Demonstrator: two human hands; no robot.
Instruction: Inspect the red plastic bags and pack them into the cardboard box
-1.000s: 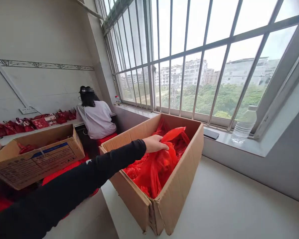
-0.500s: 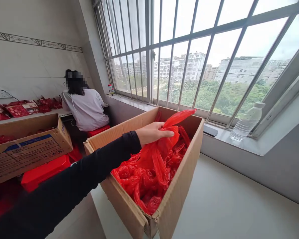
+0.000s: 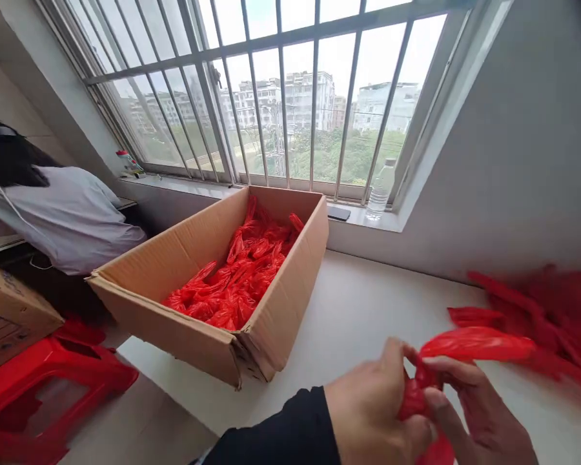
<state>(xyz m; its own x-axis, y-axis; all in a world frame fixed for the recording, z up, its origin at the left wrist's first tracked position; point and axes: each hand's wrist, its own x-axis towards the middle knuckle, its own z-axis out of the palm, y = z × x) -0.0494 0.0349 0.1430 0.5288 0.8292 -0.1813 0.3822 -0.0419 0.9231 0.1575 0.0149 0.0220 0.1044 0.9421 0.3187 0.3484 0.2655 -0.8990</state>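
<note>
Fingers: the fingers of both hands are pinched together on one thin red plastic bag, its bunched end between them.
Left hand: black sleeve; a second ago it reached alone into the box, and is now drawn back low over the tabletop.
Right hand: newly in view, gripping the same bag from the other side.
Bag location: out of the box, held above the pale tabletop, well apart from the box.
Open brown cardboard box: on the tabletop, with more crumpled red bags inside.
Loose red bag heap: blurred, to the right of the hands.
Meaning: one bag has been lifted out, and both hands now work it.
Windowsill: clear plastic water bottle.
</note>
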